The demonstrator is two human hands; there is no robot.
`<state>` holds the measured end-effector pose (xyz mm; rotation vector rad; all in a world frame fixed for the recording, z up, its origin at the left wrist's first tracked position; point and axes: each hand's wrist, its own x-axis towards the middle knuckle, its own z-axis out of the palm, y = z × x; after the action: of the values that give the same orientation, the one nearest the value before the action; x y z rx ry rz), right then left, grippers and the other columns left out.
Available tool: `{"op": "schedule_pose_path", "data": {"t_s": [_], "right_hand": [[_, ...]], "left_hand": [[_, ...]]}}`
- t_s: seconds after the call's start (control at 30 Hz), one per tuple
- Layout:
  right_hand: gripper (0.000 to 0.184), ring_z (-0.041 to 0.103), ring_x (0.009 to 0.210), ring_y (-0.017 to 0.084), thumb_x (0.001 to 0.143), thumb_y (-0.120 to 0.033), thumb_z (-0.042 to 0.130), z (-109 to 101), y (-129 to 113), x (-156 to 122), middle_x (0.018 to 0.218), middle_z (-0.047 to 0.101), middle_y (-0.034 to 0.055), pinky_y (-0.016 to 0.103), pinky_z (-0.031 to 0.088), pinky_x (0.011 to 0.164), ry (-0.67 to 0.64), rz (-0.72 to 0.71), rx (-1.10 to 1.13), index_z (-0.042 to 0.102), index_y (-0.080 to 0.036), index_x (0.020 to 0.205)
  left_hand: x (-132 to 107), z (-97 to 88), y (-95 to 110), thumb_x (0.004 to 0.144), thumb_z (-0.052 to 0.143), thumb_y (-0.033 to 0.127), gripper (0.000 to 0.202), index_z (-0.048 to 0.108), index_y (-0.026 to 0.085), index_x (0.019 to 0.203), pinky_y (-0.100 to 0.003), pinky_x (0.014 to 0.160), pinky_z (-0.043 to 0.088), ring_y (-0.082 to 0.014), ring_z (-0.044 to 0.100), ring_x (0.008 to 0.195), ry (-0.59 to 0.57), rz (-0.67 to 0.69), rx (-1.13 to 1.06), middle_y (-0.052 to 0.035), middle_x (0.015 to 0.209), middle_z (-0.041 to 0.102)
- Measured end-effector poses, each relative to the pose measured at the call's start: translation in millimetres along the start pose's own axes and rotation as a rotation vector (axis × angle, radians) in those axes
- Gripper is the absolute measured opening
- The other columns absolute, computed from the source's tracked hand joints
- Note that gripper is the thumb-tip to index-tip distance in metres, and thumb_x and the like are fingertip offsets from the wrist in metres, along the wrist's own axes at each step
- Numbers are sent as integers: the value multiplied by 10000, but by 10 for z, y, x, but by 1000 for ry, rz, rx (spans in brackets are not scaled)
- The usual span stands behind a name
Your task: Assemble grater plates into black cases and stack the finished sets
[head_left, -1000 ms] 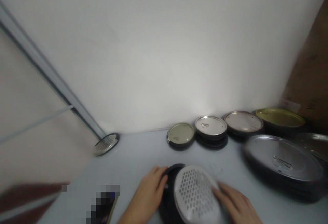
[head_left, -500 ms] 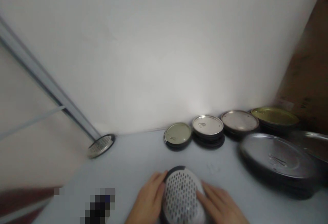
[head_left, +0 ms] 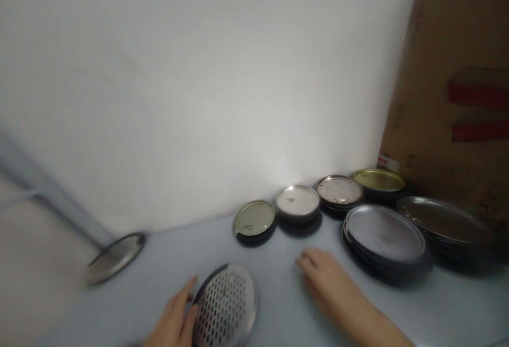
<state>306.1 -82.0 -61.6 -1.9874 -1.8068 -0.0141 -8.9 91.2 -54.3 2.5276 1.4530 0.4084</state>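
Note:
A round metal plate with rows of slotted holes [head_left: 226, 307] and a dark rim lies low in the middle of the view. My left hand [head_left: 175, 318] is at its left edge, thumb and fingers on the rim. My right hand [head_left: 324, 278] is apart from the plate, over the table to its right. Its fingers are loosely bent and slightly blurred, with nothing visible in them. The nearest things to it are a stack of large grey metal discs [head_left: 385, 233] and a smaller silver disc [head_left: 297, 201] on a dark stack.
Along the white wall [head_left: 222, 98] stand a pale green disc [head_left: 254, 219], a pinkish-silver disc [head_left: 339, 190] and a gold disc [head_left: 379, 180]. A wide dark metal disc [head_left: 443, 220] sits at right, by a cardboard box [head_left: 449, 140]. Another disc [head_left: 115, 258] lies far left near a grey frame bar [head_left: 71, 204].
My right hand has let go of the slotted plate and moved right. My left hand stays at the plate's left edge. The camera has turned right, showing more of the cardboard box.

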Motion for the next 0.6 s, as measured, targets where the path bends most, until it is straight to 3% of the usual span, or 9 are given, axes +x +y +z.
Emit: {"op": "schedule_pose_path", "data": {"t_s": [0.1, 0.17, 0.2, 0.27, 0.33, 0.4, 0.5, 0.6], "right_hand": [[345, 633, 1000, 256, 839, 15, 443, -71, 211, 1, 1118, 643, 134, 369, 488, 897, -61, 83, 95, 647, -154, 1062], [263, 643, 906, 215, 858, -13, 449, -82, 295, 10, 1061, 634, 112, 310, 490, 816, -128, 125, 178, 642, -157, 963], [236, 640, 873, 202, 862, -24, 454, -86, 319, 22, 1039, 633, 105, 295, 485, 787, -158, 142, 206, 637, -157, 929], [193, 630, 846, 191, 856, -47, 479, -105, 346, 62, 995, 641, 92, 282, 473, 765, -211, 162, 235, 633, -158, 893], [154, 616, 842, 194, 841, -75, 514, -138, 355, 115, 938, 657, 78, 282, 461, 758, -273, 157, 231, 636, -159, 882], [138, 603, 825, 194, 821, -93, 533, -173, 360, 167, 902, 668, 70, 285, 449, 740, -346, 131, 208, 644, -158, 871], [139, 592, 789, 186, 788, -100, 552, -199, 380, 212, 884, 675, 63, 283, 434, 709, -424, 86, 186, 651, -155, 869], [98, 576, 755, 179, 757, -112, 584, -196, 432, 210, 823, 661, 34, 282, 422, 693, -477, 47, 194, 643, -167, 813]], "left_hand": [[-12, -108, 172, 984, 263, 316, 521, 482, 147, 1425, -491, 770, 593, -312, 740, 812, 92, -86, 199, -193, 1317, 599], [-12, -114, 482, 985, 291, 288, 488, 507, 184, 1410, -445, 831, 571, -308, 719, 937, 152, 6, 209, -169, 1364, 565], [0, -98, 682, 986, 313, 273, 466, 520, 227, 1402, -410, 891, 551, -298, 685, 1055, 128, 75, 163, -131, 1371, 568], [62, -41, 1119, 966, 363, 205, 435, 585, 269, 1335, -386, 950, 517, -279, 649, 1123, -9, 225, 54, -96, 1314, 614], [177, 43, 1515, 942, 381, 123, 417, 649, 256, 1232, -370, 964, 493, -260, 626, 1130, -179, 408, -51, -91, 1243, 640], [320, 163, 1794, 919, 411, 86, 372, 681, 214, 1140, -355, 967, 473, -249, 607, 1107, -266, 559, -138, -103, 1168, 643], [507, 410, 1963, 887, 474, 83, 292, 673, 183, 1077, -327, 987, 442, -230, 577, 1108, -295, 694, -219, -94, 1130, 631], [604, 638, 1930, 860, 496, 81, 229, 661, 168, 993, -302, 957, 440, -218, 572, 1077, -323, 713, -250, -82, 1076, 627]]}}
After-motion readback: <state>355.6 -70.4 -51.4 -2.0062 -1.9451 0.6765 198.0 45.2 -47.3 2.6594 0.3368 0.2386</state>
